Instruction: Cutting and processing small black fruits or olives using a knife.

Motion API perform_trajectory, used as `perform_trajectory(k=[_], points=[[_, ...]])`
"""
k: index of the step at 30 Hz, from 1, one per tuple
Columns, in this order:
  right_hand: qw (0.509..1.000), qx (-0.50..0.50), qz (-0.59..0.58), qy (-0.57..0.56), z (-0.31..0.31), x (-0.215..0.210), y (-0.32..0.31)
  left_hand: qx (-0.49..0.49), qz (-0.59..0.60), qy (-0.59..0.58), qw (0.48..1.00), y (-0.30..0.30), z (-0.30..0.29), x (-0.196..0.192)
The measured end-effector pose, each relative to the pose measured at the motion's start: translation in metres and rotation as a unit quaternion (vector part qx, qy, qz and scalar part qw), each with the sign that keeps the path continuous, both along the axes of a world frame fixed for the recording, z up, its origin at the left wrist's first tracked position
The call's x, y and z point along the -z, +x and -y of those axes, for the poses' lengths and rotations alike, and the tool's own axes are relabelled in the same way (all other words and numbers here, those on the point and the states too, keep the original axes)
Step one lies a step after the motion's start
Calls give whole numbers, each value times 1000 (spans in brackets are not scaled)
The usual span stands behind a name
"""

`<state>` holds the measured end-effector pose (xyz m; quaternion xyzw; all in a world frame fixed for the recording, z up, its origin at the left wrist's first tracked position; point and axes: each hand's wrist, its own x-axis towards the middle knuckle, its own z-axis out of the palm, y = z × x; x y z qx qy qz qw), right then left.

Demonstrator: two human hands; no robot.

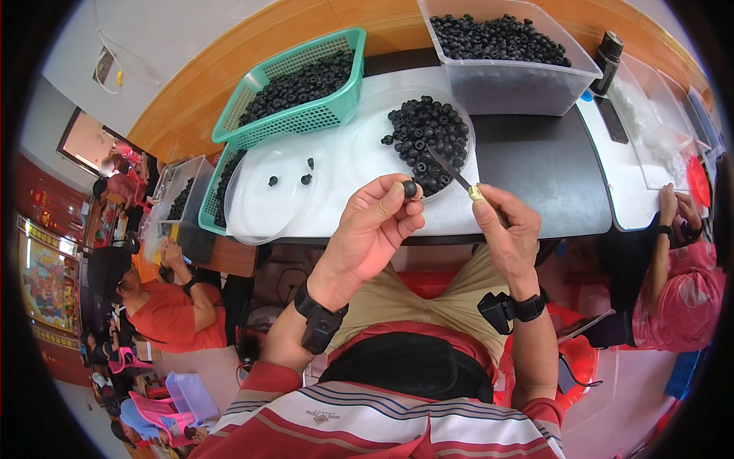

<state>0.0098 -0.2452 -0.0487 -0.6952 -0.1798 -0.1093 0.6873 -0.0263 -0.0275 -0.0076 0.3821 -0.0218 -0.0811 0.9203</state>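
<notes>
Between thumb and fingers, my left hand [375,218] pinches one small round black rubber-like part [410,189] with a hole. My right hand [508,226] is closed round the pale yellow handle of a knife [451,166]; its grey blade points up and to the left, apart from the held part. Just beyond both hands, a heap of similar black parts [432,138] lies on a clear round plastic lid [359,145]. To the left, a second clear round lid [252,195] bears a few loose black parts [306,180].
A green basket [306,118] full of black parts stands at the back left, above another green basket [206,214]. A clear plastic bin [512,84] of parts is at the back right. A black bottle [608,61] and a phone [612,120] lie beyond. Other people sit on both sides.
</notes>
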Motion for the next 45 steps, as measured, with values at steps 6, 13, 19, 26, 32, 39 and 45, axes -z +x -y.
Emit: perform_trajectory(k=[6,13,19,26,32,39,45], points=[[1000,-4,-28,12,5,10,8,-53,-2,53,997,-2,-15,-3],[998,-16,-42,38,9,14,11,-278,63,339,896,0,-79,-17],[999,-7,-33,21,8,15,12,-348,65,633,688,-2,-132,-15],[1000,-3,-25,2,7,14,12,-324,87,715,614,0,-93,-11],[999,9,-19,26,8,21,14,-157,130,711,673,31,-24,-21],[999,2,-16,32,10,20,16,-12,88,726,682,69,-23,-11],[999,-7,-20,48,11,22,15,40,83,711,697,77,-30,-7]])
